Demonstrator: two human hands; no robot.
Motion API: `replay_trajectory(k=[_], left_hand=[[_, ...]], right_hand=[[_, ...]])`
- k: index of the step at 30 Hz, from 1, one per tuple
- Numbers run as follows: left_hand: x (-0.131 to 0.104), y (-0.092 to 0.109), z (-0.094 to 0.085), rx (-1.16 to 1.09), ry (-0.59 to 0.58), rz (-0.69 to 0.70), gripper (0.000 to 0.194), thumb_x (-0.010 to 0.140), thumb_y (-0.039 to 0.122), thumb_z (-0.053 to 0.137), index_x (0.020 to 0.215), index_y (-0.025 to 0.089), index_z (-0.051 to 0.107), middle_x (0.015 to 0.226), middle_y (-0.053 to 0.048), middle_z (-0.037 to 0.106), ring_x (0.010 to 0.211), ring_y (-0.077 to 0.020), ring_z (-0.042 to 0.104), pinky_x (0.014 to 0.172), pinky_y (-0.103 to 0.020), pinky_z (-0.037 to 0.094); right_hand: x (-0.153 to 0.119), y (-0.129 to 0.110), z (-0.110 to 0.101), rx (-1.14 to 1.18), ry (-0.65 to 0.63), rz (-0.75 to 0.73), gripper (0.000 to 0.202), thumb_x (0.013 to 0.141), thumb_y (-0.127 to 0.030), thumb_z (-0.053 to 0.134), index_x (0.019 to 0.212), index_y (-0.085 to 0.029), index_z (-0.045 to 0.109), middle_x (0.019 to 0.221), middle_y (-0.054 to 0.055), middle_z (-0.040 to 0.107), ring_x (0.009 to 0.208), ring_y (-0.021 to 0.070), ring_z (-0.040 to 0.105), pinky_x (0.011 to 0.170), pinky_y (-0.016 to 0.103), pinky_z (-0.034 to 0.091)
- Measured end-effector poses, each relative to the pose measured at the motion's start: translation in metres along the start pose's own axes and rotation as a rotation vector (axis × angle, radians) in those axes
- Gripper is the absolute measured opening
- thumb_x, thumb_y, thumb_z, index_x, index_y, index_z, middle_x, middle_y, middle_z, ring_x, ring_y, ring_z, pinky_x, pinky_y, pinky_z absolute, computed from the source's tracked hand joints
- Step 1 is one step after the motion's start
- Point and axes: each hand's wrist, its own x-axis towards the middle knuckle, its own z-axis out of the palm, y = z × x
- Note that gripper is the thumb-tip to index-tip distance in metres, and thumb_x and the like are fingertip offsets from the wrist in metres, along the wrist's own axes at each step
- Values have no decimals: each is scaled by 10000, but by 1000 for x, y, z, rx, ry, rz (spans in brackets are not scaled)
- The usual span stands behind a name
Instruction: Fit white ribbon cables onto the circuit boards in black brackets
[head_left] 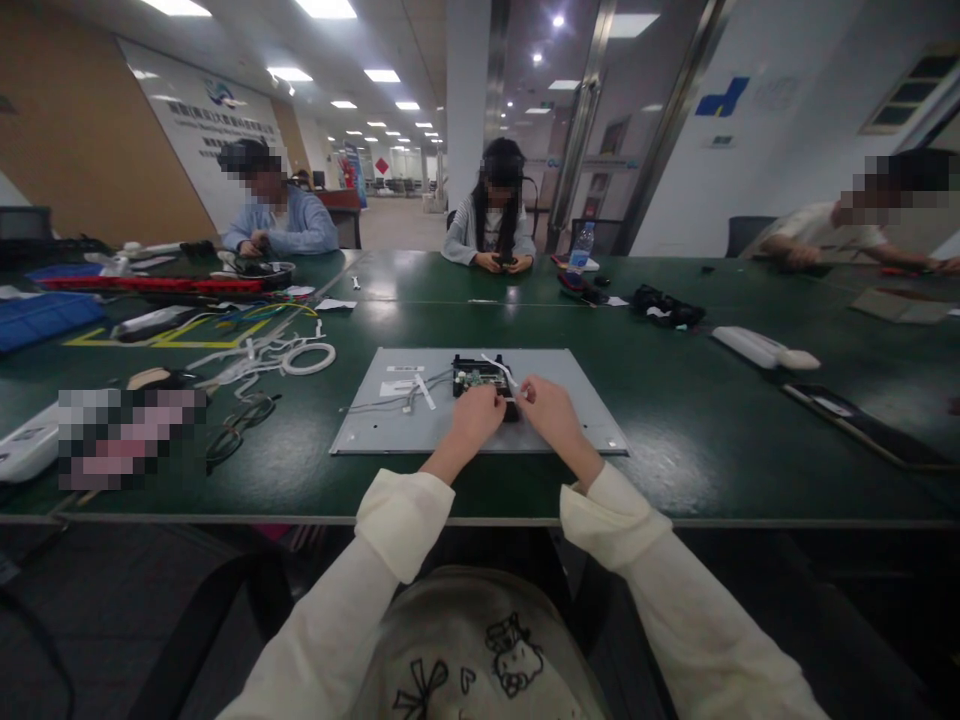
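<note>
A flat grey metal panel point(390, 425) lies before me with a black device point(469, 362) on it, its green circuit board point(474, 379) exposed. My left hand point(478, 410) is closed at the near edge of the device, and whatever its fingertips pinch is too small to name. Close beside it, my right hand point(550, 408) is closed too, its fingers at the end of a thin white strip point(501, 370) that curves over the device. Grey cables point(394, 404) run left from the device. Another white strip point(425, 392) lies across them on the panel.
Left of the panel lie a white cable coil point(309, 359), eyeglasses point(241, 428) and a blue tray point(49, 320). To the right are a white elongated device point(761, 348) and a dark flat frame point(862, 425). A water bottle point(580, 250) stands farther back. Three people sit around the table.
</note>
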Motion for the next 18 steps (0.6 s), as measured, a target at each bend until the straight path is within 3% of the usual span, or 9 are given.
replay_trajectory(k=[9, 15, 18], left_hand=[[5, -1, -6, 73, -64, -26, 264, 832, 291, 451, 896, 145, 662, 892, -116, 674, 865, -228, 632, 743, -302, 483], [-1, -8, -9, 119, -28, -46, 291, 844, 346, 451, 929, 149, 648, 911, -113, 670, 875, -231, 628, 757, -311, 481], [-4, -12, -11, 121, -20, -56, 293, 847, 350, 445, 922, 146, 641, 918, -116, 665, 869, -235, 627, 740, -314, 482]], right_hand=[[-4, -7, 2, -173, -86, 38, 174, 848, -255, 493, 998, -185, 548, 861, 53, 611, 772, 170, 562, 622, 254, 348], [-9, -4, -4, -318, 6, 49, 227, 809, -188, 490, 1033, -175, 521, 1020, 96, 551, 942, 228, 520, 749, 312, 397], [-8, -2, -6, -249, 48, -28, 296, 781, -109, 454, 1066, -163, 511, 1065, 114, 528, 1012, 237, 482, 834, 344, 397]])
